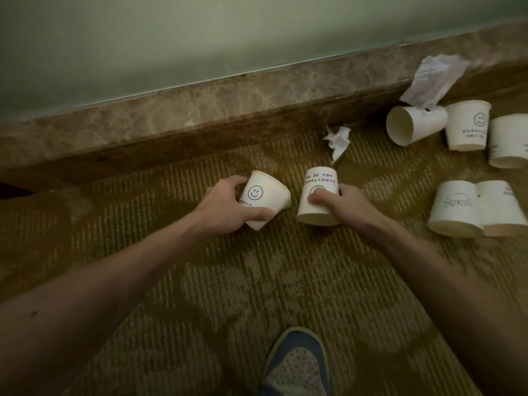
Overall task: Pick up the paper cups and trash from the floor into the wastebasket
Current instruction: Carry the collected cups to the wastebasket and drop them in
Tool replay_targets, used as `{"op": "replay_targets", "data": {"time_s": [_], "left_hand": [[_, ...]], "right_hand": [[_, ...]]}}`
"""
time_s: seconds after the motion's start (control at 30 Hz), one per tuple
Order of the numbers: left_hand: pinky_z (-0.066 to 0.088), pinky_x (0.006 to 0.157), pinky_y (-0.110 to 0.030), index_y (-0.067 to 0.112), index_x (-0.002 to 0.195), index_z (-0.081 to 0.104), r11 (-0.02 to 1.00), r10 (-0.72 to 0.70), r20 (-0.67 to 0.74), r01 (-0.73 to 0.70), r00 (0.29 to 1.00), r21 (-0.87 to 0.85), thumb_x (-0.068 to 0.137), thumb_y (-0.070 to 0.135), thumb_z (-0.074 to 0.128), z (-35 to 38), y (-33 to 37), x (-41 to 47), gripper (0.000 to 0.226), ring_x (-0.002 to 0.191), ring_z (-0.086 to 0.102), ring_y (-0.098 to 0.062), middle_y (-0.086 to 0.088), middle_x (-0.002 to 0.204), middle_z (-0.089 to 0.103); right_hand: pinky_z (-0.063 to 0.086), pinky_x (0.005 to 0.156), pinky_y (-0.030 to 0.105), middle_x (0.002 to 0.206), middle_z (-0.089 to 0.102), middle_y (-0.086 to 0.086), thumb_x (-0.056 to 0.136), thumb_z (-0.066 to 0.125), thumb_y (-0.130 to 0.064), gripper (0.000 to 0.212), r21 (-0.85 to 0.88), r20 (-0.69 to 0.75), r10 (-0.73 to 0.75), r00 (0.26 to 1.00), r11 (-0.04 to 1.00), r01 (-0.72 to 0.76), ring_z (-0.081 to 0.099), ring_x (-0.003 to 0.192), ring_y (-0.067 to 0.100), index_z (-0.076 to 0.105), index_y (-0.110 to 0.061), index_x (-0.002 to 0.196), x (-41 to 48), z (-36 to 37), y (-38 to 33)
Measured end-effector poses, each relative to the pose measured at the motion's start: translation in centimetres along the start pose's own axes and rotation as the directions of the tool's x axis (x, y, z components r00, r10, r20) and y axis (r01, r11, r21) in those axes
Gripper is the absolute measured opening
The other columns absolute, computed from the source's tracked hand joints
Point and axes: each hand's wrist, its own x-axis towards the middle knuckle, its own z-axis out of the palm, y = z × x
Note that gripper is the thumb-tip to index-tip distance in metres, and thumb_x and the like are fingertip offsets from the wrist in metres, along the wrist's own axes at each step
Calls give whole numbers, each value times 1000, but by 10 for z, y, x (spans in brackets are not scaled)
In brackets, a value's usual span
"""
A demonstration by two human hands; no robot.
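My left hand (228,205) grips a white paper cup with a smiley face (265,195), tilted on the carpet. My right hand (344,202) grips a second white paper cup (317,190) that stands upside down with printed text. A crumpled tissue (338,141) lies just behind that cup. Several more white cups lie at the right: one on its side (414,127), one upside down (468,124), another at the edge (510,141), and two side by side nearer me (454,208) (500,208). A larger crumpled paper (434,80) leans on the baseboard. No wastebasket is in view.
Patterned brown carpet (257,281) covers the floor. A marble baseboard (200,107) and a green wall run across the back. My blue shoe (295,364) stands at the bottom middle.
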Motion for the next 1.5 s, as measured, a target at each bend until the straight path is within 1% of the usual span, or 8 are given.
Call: {"op": "replay_targets", "data": {"time_s": [0.23, 0.33, 0.53, 0.87, 1.03, 1.23, 1.4, 1.5], "left_hand": [[58, 73, -30, 40, 137, 41, 904, -21, 241, 122, 970, -411, 53, 55, 86, 16, 20, -2, 96, 90, 73, -17, -8, 124, 63], [57, 89, -37, 40, 142, 47, 897, 3, 318, 138, 948, -420, 65, 54, 83, 23, 30, 2, 86, 107, 66, -20, -2, 133, 56], [54, 56, -26, 31, 110, 67, 880, 7, 425, 197, 905, -433, 87, 54, 65, 36, 51, 10, 33, 67, 71, -12, -1, 93, 73], [48, 57, -32, 14, 118, 61, 849, 82, 573, 245, 815, -469, 94, 65, 33, 68, 71, 13, 63, 71, 66, -21, -5, 86, 72], [52, 60, -25, 22, 106, 69, 968, 23, 453, 93, 891, -232, 98, 59, 36, 74, 88, 23, 50, 77, 71, -13, 3, 87, 76], [40, 83, -27, 29, 132, 50, 944, 299, -136, -272, 944, 188, 93, 44, 60, 75, 111, 64, 42, 107, 51, -10, 2, 127, 51], [33, 108, -40, 43, 155, 8, 804, 395, 208, -446, 895, 393, 95, 59, 48, 75, 125, 98, 74, 141, 33, -25, -1, 162, 11], [30, 111, -43, 37, 155, 18, 728, 346, 324, -470, 880, 499, 100, 56, 38, 79, 131, 115, 61, 143, 30, -27, -2, 162, 16]], "right_hand": [[53, 55, 30, 86, 73, 10, 71, 65, -30, 56, 779, 157, -77, 985, 623, -75, 70, 74, 22, 54, -10, 123, -25, 2, 26], [44, 61, 34, 95, 68, 14, 59, 71, -35, 80, 825, 162, -124, 979, 562, -65, 65, 79, 25, 49, -9, 132, -29, -4, 28], [45, 62, 33, 94, 69, 12, 60, 69, -38, 75, 849, 100, -190, 977, 529, 16, 65, 81, 24, 52, -8, 127, -31, -21, 30], [46, 60, 31, 87, 73, 8, 80, 54, -45, 48, 785, -17, -158, 987, 610, 112, 66, 77, 22, 58, -13, 115, -23, -47, 34], [52, 57, 27, 83, 75, 4, 79, 56, -43, 44, 727, 1, -119, 993, 682, 81, 70, 73, 17, 57, -15, 113, -13, -63, 36], [48, 55, 31, 85, 74, 8, 79, 55, -44, 44, 675, -22, -91, 996, 734, 82, 68, 71, 22, 58, -13, 110, -3, -74, 45], [46, 57, 31, 90, 74, 12, 77, 55, -49, 55, 633, -27, -64, 998, 772, 66, 68, 71, 23, 59, -11, 116, -2, -76, 54], [47, 57, 29, 91, 74, 12, 78, 54, -50, 53, 604, -21, -58, 998, 795, 59, 68, 72, 22, 61, -12, 114, -5, -79, 57]]}}
